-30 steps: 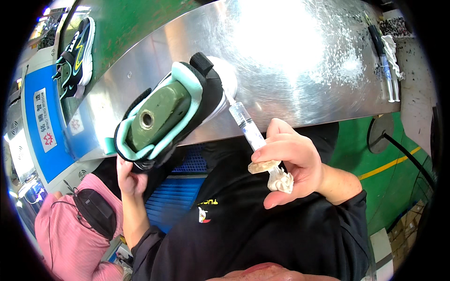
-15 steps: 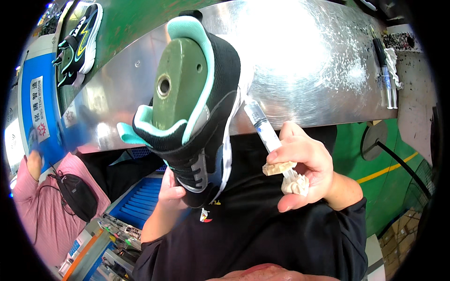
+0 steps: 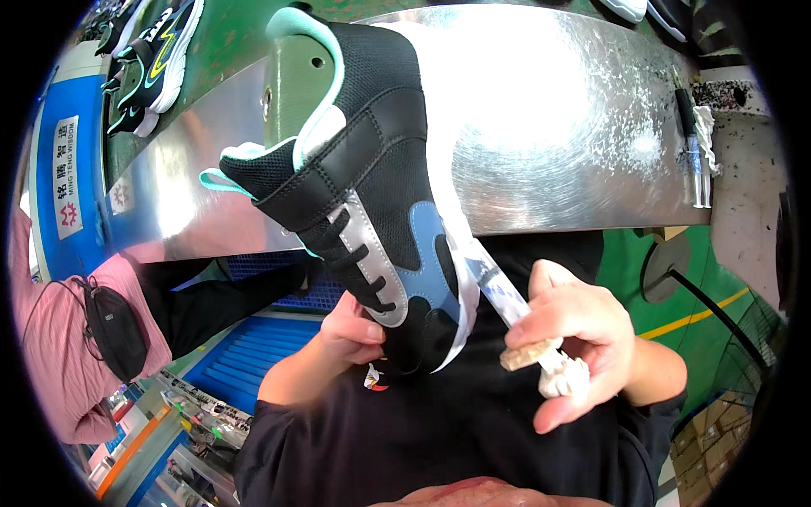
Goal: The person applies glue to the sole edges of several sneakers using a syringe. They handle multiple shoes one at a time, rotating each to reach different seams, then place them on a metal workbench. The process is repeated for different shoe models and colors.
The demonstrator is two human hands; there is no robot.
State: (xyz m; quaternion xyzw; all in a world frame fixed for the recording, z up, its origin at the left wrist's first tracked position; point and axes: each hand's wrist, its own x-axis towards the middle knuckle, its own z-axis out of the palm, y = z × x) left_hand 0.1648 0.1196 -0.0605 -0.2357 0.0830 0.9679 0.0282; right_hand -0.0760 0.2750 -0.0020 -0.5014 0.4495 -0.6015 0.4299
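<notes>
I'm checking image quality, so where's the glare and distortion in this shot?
Head view: strong white glare washes out the steel table above the black shoe; fisheye bends the table edge and blackens the corners; the syringe-like tube in the right hand looks slightly blurred; the left hand is shaded.

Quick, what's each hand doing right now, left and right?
Left hand: closed, holding the black sneaker from below.
Right hand: closed around a clear syringe-like applicator and a whitish wad.

Syringe (image 3: 507,296) tip hidden behind shoe (image 3: 372,194); left hand (image 3: 355,329) fingers mostly covered beneath the toe.
</notes>
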